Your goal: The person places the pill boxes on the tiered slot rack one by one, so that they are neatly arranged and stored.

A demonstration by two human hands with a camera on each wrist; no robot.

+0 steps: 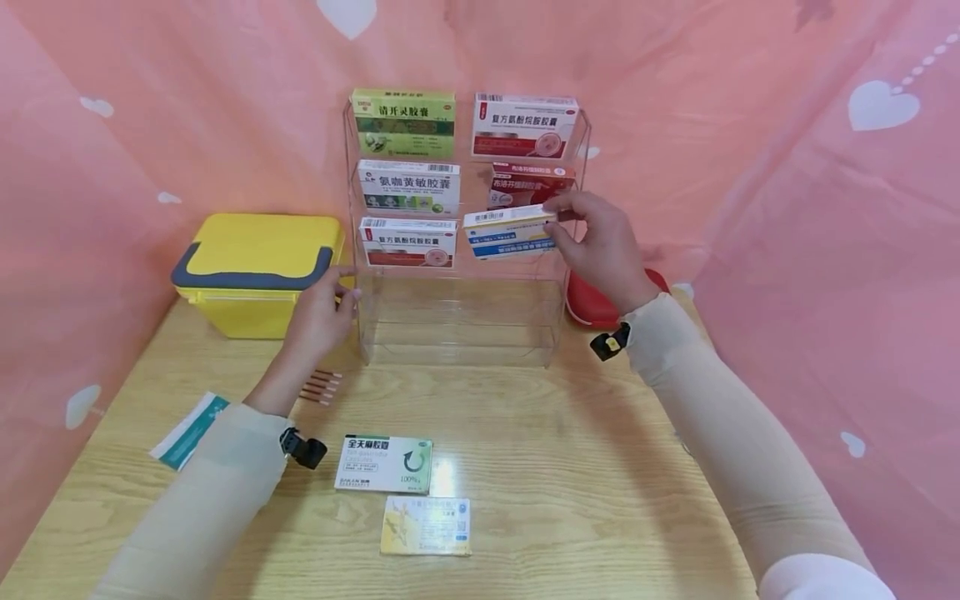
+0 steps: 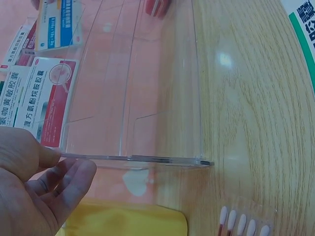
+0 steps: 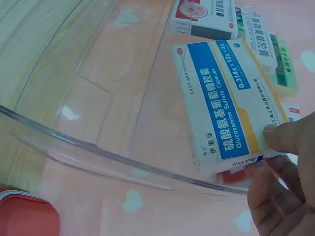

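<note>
— So how full is the clear acrylic rack (image 1: pixel 360 325) on the wooden table (image 1: pixel 570 467)?

— Mostly full, by my reading. Its left column holds three medicine boxes: the green box (image 1: pixel 403 122) on top, a white-and-green box (image 1: pixel 408 186) below it, and a red-and-white box (image 1: pixel 408 242) on the third tier. The right column has a red-and-white box (image 1: pixel 524 125) on top and a dark red box (image 1: pixel 531 183) under it. The bottom tier looks bare.

— And the sixth box?

— That is the blue-and-white glucosamine box (image 1: pixel 510 232). The right hand (image 1: pixel 603 250) pinches its end between thumb and fingers and holds it at the third tier on the right, tilted, apparently not yet seated in the slot.

— What about the left hand (image 1: pixel 321 315)?

— Fingers relaxed and nearly straight, resting against the rack's left wall, seemingly steadying it; it grips nothing.

— What looks undone?

— Judging from the table, two flat boxes lie near the front edge: a white-and-green box (image 1: pixel 384 463) and, just in front of it, a yellow box (image 1: pixel 426 526). A packet of cotton swabs (image 1: pixel 321 386) lies by the left wrist, with a teal-and-white packet (image 1: pixel 189 431) further left.

— Anything else around?

— A yellow case with a grey handle (image 1: pixel 255 271) stands left of the rack, and a red pouch (image 1: pixel 592 304) peeks out behind its right side.
</note>
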